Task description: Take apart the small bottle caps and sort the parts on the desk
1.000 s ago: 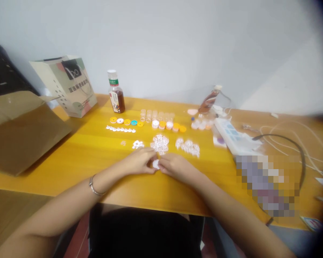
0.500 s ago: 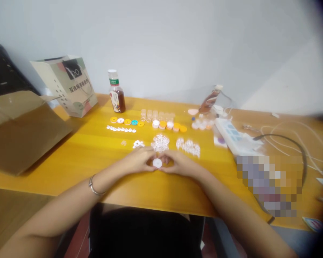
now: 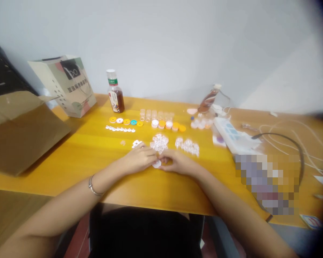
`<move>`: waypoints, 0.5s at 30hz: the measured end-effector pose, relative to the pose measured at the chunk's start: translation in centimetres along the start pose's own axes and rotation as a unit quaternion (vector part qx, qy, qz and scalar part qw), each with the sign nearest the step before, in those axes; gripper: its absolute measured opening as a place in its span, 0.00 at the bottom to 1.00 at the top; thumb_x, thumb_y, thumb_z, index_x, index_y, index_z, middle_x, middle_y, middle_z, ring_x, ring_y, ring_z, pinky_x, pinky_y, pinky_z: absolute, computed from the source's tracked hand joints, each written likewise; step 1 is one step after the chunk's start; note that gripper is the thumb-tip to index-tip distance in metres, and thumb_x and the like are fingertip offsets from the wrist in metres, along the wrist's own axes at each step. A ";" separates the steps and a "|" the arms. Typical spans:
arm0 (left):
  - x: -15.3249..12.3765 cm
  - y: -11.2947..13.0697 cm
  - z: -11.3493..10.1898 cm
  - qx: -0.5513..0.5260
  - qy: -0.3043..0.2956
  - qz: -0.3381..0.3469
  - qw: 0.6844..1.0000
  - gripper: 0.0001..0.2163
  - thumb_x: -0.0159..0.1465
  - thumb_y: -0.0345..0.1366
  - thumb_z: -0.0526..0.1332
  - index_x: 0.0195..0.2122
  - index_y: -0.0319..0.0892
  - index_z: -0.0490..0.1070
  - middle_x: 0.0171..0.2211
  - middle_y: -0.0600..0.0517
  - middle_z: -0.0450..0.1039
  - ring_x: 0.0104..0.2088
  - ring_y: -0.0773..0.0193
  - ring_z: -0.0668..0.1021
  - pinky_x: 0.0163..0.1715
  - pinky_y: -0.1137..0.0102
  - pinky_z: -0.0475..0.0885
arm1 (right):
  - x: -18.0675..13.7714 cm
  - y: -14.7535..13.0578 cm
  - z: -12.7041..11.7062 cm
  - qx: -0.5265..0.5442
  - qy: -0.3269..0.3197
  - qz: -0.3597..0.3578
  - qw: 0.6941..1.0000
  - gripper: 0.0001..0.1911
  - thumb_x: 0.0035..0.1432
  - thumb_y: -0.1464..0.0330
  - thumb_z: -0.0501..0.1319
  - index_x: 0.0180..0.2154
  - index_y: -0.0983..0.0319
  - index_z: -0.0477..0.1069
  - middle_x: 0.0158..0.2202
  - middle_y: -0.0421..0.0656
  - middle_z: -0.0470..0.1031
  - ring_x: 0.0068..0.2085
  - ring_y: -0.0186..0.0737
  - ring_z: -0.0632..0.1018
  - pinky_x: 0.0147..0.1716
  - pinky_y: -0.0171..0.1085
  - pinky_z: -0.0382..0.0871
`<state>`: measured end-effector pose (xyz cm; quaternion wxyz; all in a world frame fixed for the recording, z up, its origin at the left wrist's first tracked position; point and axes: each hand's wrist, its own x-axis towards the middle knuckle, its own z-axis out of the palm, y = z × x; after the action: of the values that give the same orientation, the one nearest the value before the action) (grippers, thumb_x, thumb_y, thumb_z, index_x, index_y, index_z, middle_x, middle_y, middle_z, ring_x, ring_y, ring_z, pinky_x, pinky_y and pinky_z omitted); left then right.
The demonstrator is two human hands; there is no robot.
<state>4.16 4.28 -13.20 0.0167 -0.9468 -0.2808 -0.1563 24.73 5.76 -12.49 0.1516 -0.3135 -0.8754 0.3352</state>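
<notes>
My left hand (image 3: 139, 159) and my right hand (image 3: 177, 162) meet at the middle of the yellow table (image 3: 83, 154), fingers pinched together on a small white round cap (image 3: 157, 164) between them. A silver bracelet (image 3: 93, 188) circles my left wrist. Just beyond my fingers lie heaps of small clear plastic pieces (image 3: 159, 142) and a second heap (image 3: 189, 145). Farther back a row of coloured rings (image 3: 126, 122), a line of tiny white parts (image 3: 120, 129), clear little tubes (image 3: 156, 115) and orange and white caps (image 3: 168, 125) are laid out.
A brown drink bottle (image 3: 115, 93) stands at the back, a paper bag (image 3: 66, 86) to its left. An open cardboard box (image 3: 21, 132) sits at the far left. A white power strip (image 3: 233, 136), cables (image 3: 290, 143) and a tilted bottle (image 3: 208, 100) occupy the right.
The white cap was held up face-on between both hands half a second ago; now both hands have closed over it, lower against the table, and it is mostly covered.
</notes>
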 end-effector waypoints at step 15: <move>-0.1 -0.5 1.0 0.087 0.008 0.072 0.994 0.13 0.67 0.31 0.46 0.31 0.40 0.67 0.29 0.49 0.70 0.32 0.64 0.68 0.34 0.66 0.54 | 0.0 0.1 -0.1 0.014 0.003 -0.001 1.000 0.07 0.50 0.69 0.61 0.33 0.64 0.70 0.27 0.40 0.70 0.30 0.33 0.70 0.31 0.32 0.66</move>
<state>4.06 4.71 -14.19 0.1123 -0.9583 -0.2242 -0.1371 24.88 5.89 -12.48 0.1590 -0.3118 -0.8704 0.3462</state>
